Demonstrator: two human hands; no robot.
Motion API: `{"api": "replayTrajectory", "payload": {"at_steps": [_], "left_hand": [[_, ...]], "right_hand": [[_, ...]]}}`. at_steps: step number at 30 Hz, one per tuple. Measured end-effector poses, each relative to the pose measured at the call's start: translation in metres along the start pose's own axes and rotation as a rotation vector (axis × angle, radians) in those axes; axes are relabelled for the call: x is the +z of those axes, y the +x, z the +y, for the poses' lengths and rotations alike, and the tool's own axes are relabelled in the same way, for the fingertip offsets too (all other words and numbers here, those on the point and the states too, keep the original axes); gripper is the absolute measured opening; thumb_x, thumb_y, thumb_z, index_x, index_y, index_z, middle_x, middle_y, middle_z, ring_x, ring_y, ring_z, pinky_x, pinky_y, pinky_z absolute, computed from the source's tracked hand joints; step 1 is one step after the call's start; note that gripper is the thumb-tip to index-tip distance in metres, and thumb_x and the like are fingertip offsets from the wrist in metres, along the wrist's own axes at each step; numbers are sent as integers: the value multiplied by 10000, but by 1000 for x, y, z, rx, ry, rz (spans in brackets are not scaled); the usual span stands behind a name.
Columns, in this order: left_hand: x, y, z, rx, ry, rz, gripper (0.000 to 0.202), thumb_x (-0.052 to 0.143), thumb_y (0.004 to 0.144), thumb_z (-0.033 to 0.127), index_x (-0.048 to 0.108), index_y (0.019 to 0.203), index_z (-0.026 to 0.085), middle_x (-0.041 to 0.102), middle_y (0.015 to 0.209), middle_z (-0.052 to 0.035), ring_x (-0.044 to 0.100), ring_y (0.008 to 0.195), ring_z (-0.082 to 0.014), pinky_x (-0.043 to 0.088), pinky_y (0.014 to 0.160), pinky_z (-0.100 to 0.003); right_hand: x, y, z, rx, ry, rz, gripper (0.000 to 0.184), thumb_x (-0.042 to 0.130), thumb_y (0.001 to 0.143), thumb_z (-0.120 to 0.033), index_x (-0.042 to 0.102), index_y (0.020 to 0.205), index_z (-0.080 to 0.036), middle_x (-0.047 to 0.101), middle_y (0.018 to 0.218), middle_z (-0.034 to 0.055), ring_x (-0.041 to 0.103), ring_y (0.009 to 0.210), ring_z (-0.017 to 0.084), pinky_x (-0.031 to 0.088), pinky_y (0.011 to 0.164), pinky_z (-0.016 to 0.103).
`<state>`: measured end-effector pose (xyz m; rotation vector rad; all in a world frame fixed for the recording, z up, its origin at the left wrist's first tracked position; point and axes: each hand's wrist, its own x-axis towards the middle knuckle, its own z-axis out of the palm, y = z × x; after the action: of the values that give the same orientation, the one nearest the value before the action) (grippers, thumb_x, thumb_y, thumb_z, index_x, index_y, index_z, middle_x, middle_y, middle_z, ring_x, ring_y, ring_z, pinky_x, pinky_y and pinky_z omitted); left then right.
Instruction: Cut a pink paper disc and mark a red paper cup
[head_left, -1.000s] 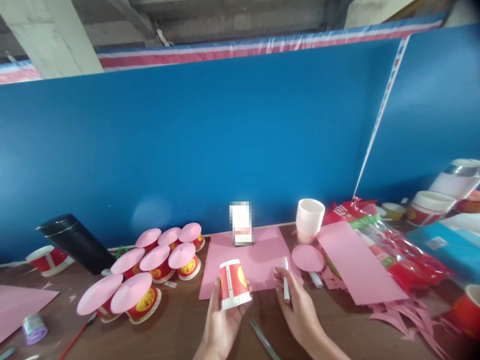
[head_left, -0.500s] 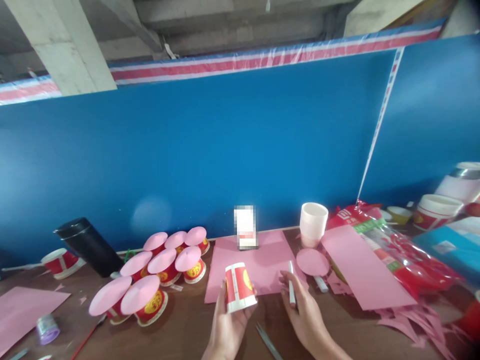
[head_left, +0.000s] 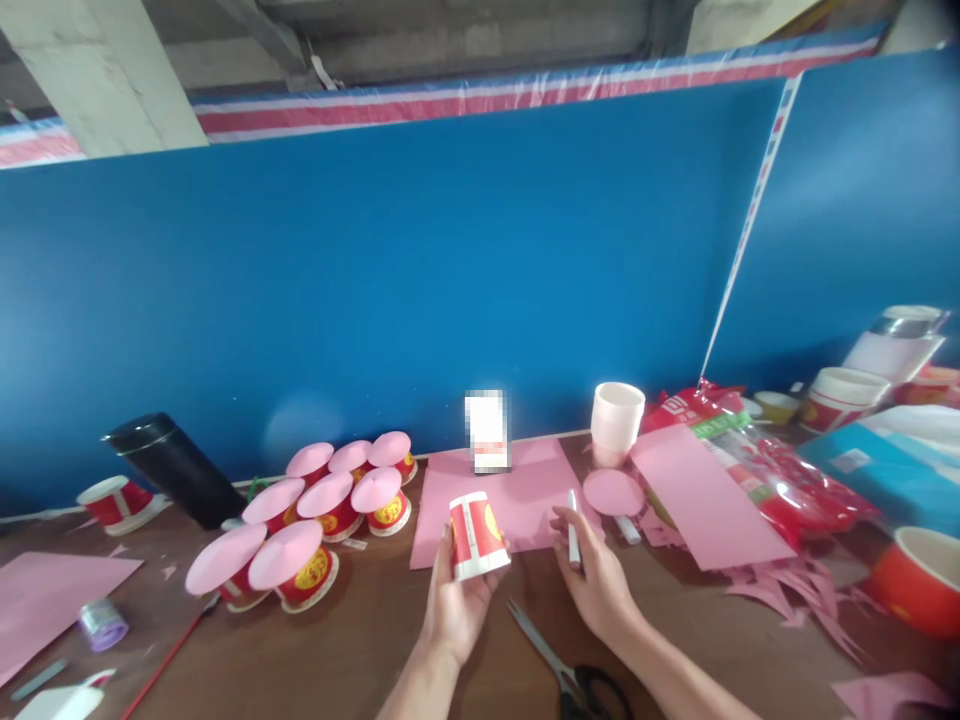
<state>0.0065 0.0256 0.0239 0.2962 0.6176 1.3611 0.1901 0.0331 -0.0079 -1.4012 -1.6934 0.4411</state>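
Observation:
My left hand (head_left: 459, 600) is closed around a red and white paper cup (head_left: 477, 536) with a yellow emblem, held upside down with its rim toward the bottom. To the right of it, my right hand (head_left: 596, 575) grips a slim white pen-like tube (head_left: 574, 530) between thumb and fingers. A sheet of pink paper (head_left: 525, 500) lies on the table just beyond both hands. Between my forearms lie scissors (head_left: 551, 655) with dark handles. Near the right hand are a pink paper disc (head_left: 613, 493) and a stack of white cups (head_left: 616, 420).
Several upturned red cups (head_left: 311, 575) topped with pink paper cones stand on the left. Behind them leans a black flask (head_left: 176, 470). On the right are pink paper scraps (head_left: 784, 590), a red plastic bag (head_left: 780, 490) and an orange-red cup (head_left: 919, 580). A blue partition (head_left: 480, 250) rises behind.
The view has tipped downward, so the scene sits higher and the scissors' handles now show. Both hands keep hold of the cup and the white tube.

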Motion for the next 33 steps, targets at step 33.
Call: {"api": "replayTrajectory", "payload": {"at_steps": [33], "left_hand": [[-4,-1,-7,99,124,-114,420,466,796,461,570,1049,143,659,900,-102,623,811,-233,470,764,-413]], "right_hand": [[-30,-24,-48,-312,217,166,247,415,876,-258,599,1021,-182,635,965,88,590,816,195,458,789,354]]}}
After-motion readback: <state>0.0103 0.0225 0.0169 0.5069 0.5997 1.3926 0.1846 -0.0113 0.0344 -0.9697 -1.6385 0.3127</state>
